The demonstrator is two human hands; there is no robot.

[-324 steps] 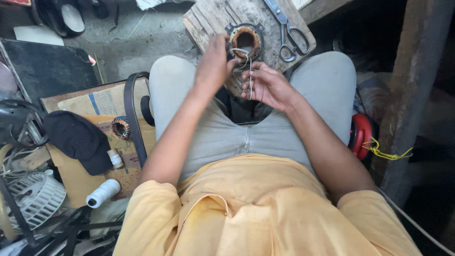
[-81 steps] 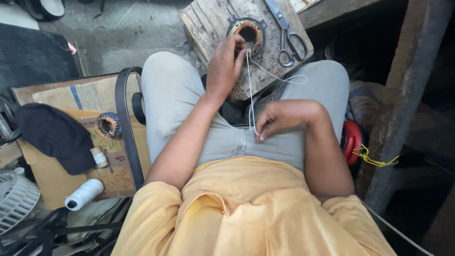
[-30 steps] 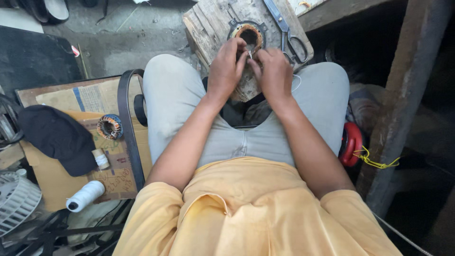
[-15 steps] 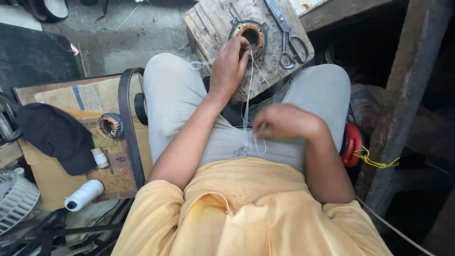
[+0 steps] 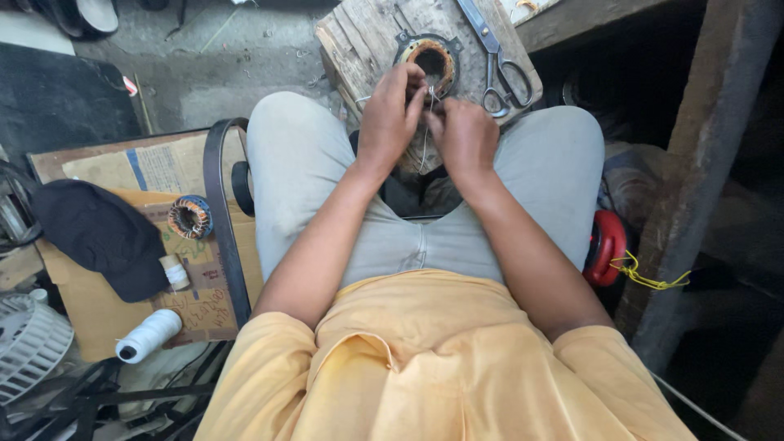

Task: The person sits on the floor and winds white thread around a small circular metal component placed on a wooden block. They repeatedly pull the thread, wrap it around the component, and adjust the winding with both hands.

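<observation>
One flattened brown cardboard box (image 5: 106,310) with a blue-striped label lies on the floor at left. One copper-wound stator (image 5: 430,64) on the wooden block (image 5: 359,41); both hands, left (image 5: 390,114) and right (image 5: 464,135), pinch white thread (image 5: 425,143) there, the right having returned from the lap. One scissors (image 5: 500,65), two thread spools (image 5: 149,335).

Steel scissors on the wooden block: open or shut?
Shut. The steel scissors lie flat on the wooden block, blades together as one strip, handle loops side by side.
</observation>
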